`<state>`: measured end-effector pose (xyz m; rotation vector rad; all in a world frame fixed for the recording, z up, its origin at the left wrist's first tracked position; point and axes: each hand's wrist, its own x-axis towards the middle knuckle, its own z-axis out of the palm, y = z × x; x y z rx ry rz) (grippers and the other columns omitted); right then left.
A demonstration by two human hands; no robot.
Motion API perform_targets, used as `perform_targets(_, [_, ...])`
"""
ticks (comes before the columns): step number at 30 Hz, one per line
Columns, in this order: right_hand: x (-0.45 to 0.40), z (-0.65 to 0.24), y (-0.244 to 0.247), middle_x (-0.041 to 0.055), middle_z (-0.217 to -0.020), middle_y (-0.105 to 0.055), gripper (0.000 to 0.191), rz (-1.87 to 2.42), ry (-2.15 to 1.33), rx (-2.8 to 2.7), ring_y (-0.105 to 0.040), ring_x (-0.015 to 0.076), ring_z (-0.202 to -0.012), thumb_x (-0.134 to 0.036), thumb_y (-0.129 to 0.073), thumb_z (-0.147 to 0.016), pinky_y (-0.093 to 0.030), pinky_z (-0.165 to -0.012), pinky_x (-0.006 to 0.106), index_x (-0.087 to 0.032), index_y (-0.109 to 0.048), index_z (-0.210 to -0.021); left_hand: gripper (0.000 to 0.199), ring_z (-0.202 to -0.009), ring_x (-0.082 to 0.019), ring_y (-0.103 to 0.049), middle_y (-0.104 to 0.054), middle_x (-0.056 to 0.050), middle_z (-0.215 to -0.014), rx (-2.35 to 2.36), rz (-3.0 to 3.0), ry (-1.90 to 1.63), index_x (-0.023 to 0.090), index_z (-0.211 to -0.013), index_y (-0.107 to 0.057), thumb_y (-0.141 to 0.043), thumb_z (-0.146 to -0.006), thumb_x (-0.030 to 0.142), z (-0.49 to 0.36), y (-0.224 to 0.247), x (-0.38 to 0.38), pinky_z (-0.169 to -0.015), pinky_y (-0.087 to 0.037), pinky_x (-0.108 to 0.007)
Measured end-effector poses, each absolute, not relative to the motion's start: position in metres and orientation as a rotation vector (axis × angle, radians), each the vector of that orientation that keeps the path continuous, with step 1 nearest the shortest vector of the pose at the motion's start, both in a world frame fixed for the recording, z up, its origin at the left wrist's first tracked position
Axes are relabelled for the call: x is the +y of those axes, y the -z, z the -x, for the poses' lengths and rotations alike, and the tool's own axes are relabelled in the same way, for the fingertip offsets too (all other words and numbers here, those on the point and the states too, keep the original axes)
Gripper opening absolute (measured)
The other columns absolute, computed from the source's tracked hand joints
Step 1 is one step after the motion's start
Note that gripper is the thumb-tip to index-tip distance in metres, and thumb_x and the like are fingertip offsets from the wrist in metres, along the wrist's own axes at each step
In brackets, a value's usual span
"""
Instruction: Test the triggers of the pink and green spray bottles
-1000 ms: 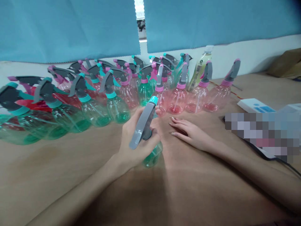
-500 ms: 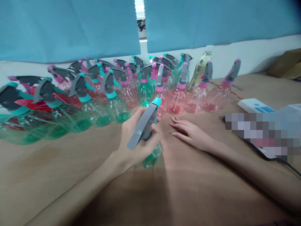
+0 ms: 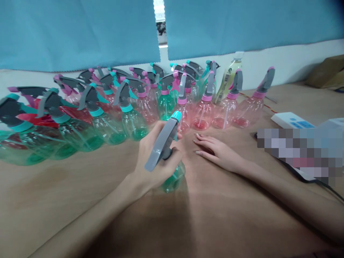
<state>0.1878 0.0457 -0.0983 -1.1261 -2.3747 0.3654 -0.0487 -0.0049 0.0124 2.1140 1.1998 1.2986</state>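
My left hand (image 3: 150,161) is wrapped round the neck of a green spray bottle (image 3: 173,181) with a grey and teal spray head, near the middle of the table. The bottle's lower part shows below my fingers. To the right, my right hand (image 3: 215,150) lies flat on the wooden table (image 3: 220,215), fingers spread, holding nothing. Just beyond it stands a pink spray bottle (image 3: 202,114) with a pink collar. A green spray bottle (image 3: 134,123) with a teal collar stands beyond my left hand.
Several more green and pink spray bottles stand in rows across the back and left. A yellowish labelled bottle (image 3: 228,79) stands behind them. At the right lie a white device (image 3: 291,120) and a blurred-out object; a brown box (image 3: 326,73) sits at the back right.
The green spray bottle in my left hand has shifted very slightly to the left. My right hand has not visibly moved.
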Motion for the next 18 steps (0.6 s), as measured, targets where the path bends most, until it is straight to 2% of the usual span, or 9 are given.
perform_targets(3, [0.0457, -0.1878, 0.0983, 0.0139, -0.146, -0.050, 0.048, 1.123, -0.368, -2.377, -0.045, 0.0283, -0.137, -0.046, -0.048, -0.097, -0.039, -0.113, 0.050, -0.018, -0.058, -0.134, 0.038, -0.052, -0.009, -0.048, -0.062, 0.002, -0.090, 1.216, -2.078, -1.302, 0.024, -0.104, -0.053, -0.055, -0.069, 0.010, 0.0478, -0.0113, -0.0051, -0.059, -0.046, -0.029])
perform_targets(7, [0.0458, -0.1877, 0.0982, 0.0148, -0.146, -0.051, 0.049, 1.129, -0.358, -2.381, -0.044, 0.0279, -0.138, -0.046, -0.047, -0.097, -0.038, -0.113, 0.050, -0.016, -0.058, -0.134, 0.049, -0.055, -0.009, -0.051, -0.063, 0.000, -0.103, 1.251, -2.050, -1.317, 0.025, -0.117, -0.050, -0.057, -0.070, 0.012, 0.0472, -0.0076, -0.0055, -0.061, -0.048, -0.030])
perform_targets(12, [0.0454, -0.1874, 0.0969, 0.0157, -0.147, -0.049, 0.049, 1.130, -0.350, -2.391, -0.045, 0.0282, -0.137, -0.046, -0.046, -0.098, -0.039, -0.112, 0.050, -0.014, -0.058, -0.134, 0.049, -0.065, -0.012, -0.057, -0.063, 0.000, -0.098, 1.272, -2.072, -1.334, 0.025, -0.119, -0.051, -0.058, -0.072, 0.014, 0.0485, -0.0036, -0.0048, -0.069, -0.051, -0.031])
perform_targets(18, [0.0451, -0.1868, 0.0952, 0.0165, -0.146, -0.050, 0.049, 1.139, -0.361, -2.389, -0.045, 0.0294, -0.137, -0.045, -0.047, -0.098, -0.039, -0.112, 0.050, -0.014, -0.058, -0.134, 0.034, -0.069, -0.014, -0.060, -0.060, 0.001, -0.086, 1.262, -2.085, -1.330, 0.023, -0.105, -0.057, -0.057, -0.073, 0.015, 0.0473, -0.0060, -0.0042, -0.068, -0.053, -0.030])
